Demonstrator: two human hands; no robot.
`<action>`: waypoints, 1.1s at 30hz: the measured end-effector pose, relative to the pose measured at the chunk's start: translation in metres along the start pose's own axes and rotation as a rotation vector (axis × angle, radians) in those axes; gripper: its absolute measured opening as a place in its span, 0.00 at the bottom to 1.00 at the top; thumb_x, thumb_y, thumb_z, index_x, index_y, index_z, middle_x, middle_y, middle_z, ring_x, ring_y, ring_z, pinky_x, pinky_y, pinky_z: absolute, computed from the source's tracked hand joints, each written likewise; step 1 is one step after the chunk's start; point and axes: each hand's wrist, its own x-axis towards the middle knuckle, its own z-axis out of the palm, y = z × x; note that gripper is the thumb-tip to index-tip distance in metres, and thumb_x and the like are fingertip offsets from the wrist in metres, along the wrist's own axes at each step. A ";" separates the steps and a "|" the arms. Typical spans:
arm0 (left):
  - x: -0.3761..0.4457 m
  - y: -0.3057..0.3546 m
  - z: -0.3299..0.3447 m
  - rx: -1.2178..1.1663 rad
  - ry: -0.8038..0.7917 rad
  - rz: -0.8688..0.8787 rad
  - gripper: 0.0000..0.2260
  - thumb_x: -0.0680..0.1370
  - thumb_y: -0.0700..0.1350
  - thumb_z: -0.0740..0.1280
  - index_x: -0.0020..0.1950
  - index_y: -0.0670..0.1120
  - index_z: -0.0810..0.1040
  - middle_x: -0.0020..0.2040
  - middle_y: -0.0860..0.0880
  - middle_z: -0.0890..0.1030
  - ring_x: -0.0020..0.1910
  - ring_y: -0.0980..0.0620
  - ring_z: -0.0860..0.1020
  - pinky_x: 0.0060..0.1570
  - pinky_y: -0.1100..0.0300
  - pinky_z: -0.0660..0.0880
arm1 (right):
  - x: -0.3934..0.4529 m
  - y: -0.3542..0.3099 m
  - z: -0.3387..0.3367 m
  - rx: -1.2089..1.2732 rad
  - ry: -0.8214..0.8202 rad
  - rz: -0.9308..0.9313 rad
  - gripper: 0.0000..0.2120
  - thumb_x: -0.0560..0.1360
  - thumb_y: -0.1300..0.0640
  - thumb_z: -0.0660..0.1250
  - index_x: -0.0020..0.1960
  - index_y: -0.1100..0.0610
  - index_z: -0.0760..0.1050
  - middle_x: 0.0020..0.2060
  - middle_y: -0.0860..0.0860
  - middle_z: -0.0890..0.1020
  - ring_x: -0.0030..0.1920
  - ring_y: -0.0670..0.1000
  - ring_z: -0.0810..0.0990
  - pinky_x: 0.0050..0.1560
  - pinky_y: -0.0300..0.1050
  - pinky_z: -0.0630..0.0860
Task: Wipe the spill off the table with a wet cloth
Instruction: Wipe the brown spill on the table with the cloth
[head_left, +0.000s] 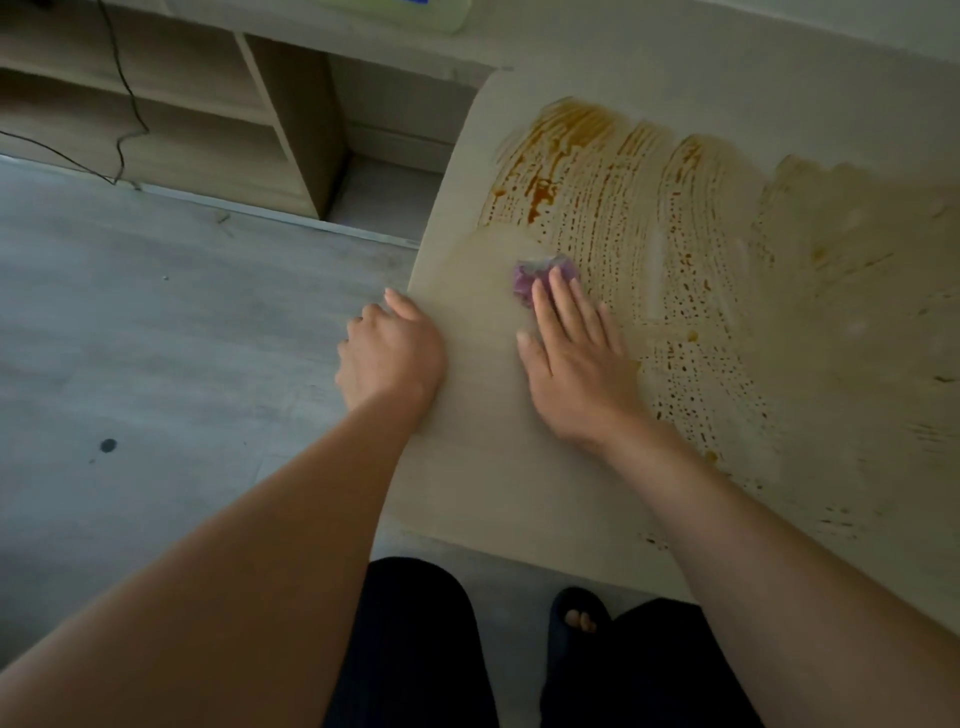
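Purple crumpled wet cloth (537, 275) lies on the pale beige desk (483, 467), pinned beneath the tips of the right hand (576, 364); only its far end shows past the fingers (563, 296). Those fingers are stretched out straight and close together, pressing flat on the cloth rather than curling round it, with the thumb spread out to the left on the bare desk surface. The left hand (392, 353) rests at the desk's rounded left edge, its fingers (363, 317) loosely bent over the rim and holding nothing.

Just beyond and to the right of the cloth spreads the orange-brown smeared spill (649, 223), drawn into long streaks and rows of fine droplets; it is thickest and darkest at the far left of the smear and fades to a thin yellowish film toward the right. The part of the desk under and near both hands looks free of droplets.

Past the desk stands a light wooden open shelf unit (208, 119) on the grey wood-look floor (156, 312), with a thin black cable (122, 78) hanging across it. A dark round spot (108, 445) marks the floor. Black trouser legs (415, 649) and a dark slipper (579, 610) show at the bottom edge. No writing can be read anywhere.
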 end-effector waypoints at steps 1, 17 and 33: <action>0.001 0.000 0.001 -0.022 -0.002 -0.003 0.32 0.83 0.62 0.42 0.68 0.45 0.77 0.67 0.41 0.78 0.66 0.36 0.75 0.66 0.40 0.69 | 0.009 0.004 -0.002 -0.007 0.010 0.052 0.31 0.85 0.39 0.36 0.83 0.50 0.35 0.82 0.47 0.35 0.80 0.46 0.30 0.77 0.47 0.28; 0.001 0.003 0.000 0.015 -0.009 0.018 0.35 0.83 0.63 0.42 0.63 0.43 0.81 0.63 0.39 0.81 0.64 0.35 0.77 0.65 0.42 0.70 | 0.038 -0.044 -0.003 0.043 -0.074 -0.151 0.29 0.86 0.42 0.39 0.84 0.50 0.38 0.83 0.46 0.37 0.81 0.44 0.33 0.80 0.51 0.34; -0.002 0.005 0.001 0.034 0.035 0.050 0.34 0.84 0.60 0.41 0.60 0.43 0.83 0.61 0.41 0.81 0.62 0.37 0.78 0.62 0.42 0.72 | 0.092 -0.048 -0.013 0.008 -0.034 -0.040 0.31 0.86 0.42 0.39 0.84 0.55 0.38 0.83 0.51 0.37 0.81 0.49 0.33 0.80 0.50 0.32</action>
